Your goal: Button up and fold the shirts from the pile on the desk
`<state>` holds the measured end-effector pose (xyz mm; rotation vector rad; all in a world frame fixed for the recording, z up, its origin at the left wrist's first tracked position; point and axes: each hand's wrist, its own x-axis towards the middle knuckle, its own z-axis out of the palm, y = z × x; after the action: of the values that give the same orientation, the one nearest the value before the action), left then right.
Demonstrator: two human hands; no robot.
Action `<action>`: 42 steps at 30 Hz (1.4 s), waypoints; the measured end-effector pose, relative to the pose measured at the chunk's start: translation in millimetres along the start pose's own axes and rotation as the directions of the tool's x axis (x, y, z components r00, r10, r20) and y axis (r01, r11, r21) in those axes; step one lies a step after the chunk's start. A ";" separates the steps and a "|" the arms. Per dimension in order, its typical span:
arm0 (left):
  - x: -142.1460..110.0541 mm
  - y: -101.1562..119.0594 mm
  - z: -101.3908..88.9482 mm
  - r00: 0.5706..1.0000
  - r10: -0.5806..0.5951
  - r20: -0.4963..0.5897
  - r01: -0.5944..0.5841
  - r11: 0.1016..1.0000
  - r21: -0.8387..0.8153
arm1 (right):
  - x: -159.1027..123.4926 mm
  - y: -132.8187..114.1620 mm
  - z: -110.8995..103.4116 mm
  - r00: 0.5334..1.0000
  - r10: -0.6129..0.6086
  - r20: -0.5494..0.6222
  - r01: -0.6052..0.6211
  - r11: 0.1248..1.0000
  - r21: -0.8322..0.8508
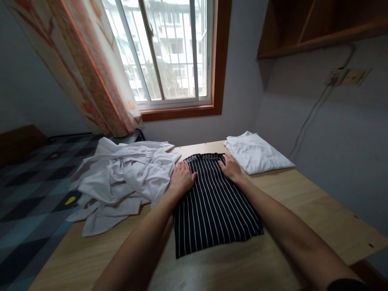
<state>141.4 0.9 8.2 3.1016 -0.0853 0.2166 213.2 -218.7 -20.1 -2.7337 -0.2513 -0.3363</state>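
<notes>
We rest the left hand (182,178) and right hand (232,167), fingers extended and unclenched, on the far end of the striped cloth (216,206), which lies on the table (291,194) between 2 white cloths (121,169) (257,153). Uneven pressure or drag may skew or crease it; leftward travel may snag the crumpled cloth.

The single head view looks forward and down from above the near side of the table (194,270), close over it. It faces the window (169,52) beyond the far edge, with the bed (27,190) at left and a wall (342,133) at right.
</notes>
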 end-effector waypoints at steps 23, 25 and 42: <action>-123.5 -18.9 5.6 0.966 0.210 0.152 -0.191 0.973 -0.132 | -121.6 61.0 -36.2 0.829 -0.494 0.264 0.493 0.867 0.074; -125.9 -27.4 7.8 0.974 0.199 0.111 -0.183 0.974 -0.134 | -126.7 71.1 -37.6 0.843 -0.470 0.262 0.470 0.880 0.068; -121.8 -0.2 -54.2 0.688 -0.347 0.638 0.564 -0.297 -0.770 | -147.3 36.0 -73.8 0.779 0.054 0.624 -0.610 0.295 0.736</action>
<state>13.6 9.4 44.8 1.2976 0.7023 -0.1346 65.6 -298.8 -4.9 -1.5433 0.0666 0.5444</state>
